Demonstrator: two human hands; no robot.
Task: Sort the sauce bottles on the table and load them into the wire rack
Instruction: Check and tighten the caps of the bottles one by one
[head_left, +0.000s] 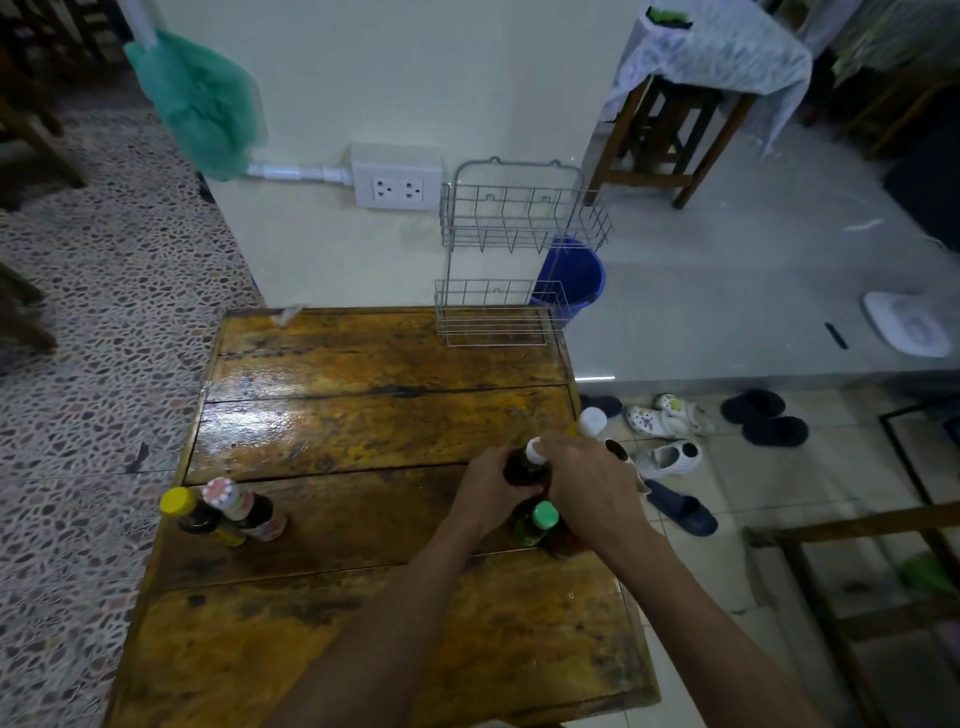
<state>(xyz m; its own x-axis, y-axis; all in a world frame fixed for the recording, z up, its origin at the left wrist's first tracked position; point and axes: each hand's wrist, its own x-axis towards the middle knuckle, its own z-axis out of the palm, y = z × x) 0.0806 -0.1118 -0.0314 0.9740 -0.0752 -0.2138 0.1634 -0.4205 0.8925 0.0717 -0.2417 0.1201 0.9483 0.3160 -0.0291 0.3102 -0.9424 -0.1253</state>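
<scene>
Worn wooden planks form a glossy brown table (332, 415) seen from above, set against a pale wall with a white double socket (397, 179). At the table's far right corner stands a two-tier wire rack (511, 249), both of its baskets bare, with a blue bucket (574, 275) on the floor behind it. Near the table's right edge, the left hand (485, 491) wraps around the dark body of a white-capped bottle (527, 462), while the right hand (587, 480) covers the same bottle from the other side, fingers closed near its neck. Just in front of the hands stands a green-capped bottle (537, 522), and another white-capped bottle (592, 422) stands just beyond them at the table's edge. Well apart, at the left edge, a yellow-capped bottle (189, 512) and a red-and-white-capped bottle (241, 506) stand touching each other. Several shoes and sandals (670, 457) lie scattered on the tiled floor to the right.
</scene>
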